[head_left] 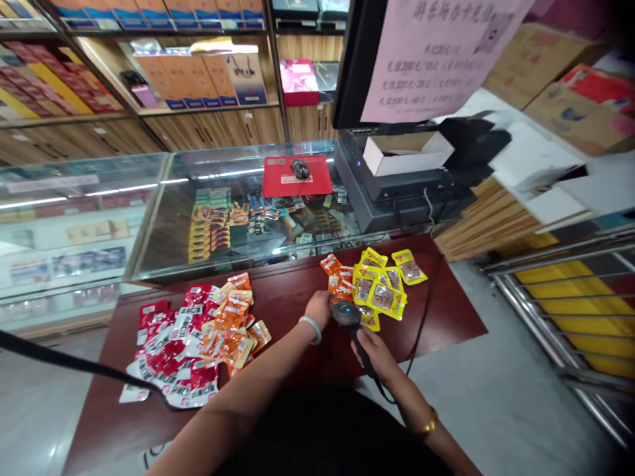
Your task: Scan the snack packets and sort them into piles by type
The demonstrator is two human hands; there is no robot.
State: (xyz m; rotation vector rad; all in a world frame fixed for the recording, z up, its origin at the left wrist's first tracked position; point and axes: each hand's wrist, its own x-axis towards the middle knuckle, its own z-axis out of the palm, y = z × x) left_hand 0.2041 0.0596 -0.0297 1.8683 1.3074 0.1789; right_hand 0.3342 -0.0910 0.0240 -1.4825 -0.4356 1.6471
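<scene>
My right hand [378, 355] is closed round the handle of a black barcode scanner [347, 316], whose head points at the snack packets on the dark red counter [292, 301]. My left hand [318, 309] reaches to an orange packet [339, 289] at the edge of the right-hand pile; its fingers are hidden behind the hand. Yellow packets [384, 284] lie just beyond the scanner. A larger heap of red-and-white packets [171, 350] and orange ones [229, 327] lies to the left of my left arm.
A glass display case [163, 211] runs behind the counter, with a red mouse mat and mouse [299, 170] on it. A black till unit [397, 192] and monitor with a pink notice [436, 53] stand at right. A metal rail [560, 304] lies far right. Shelves of boxes fill the back.
</scene>
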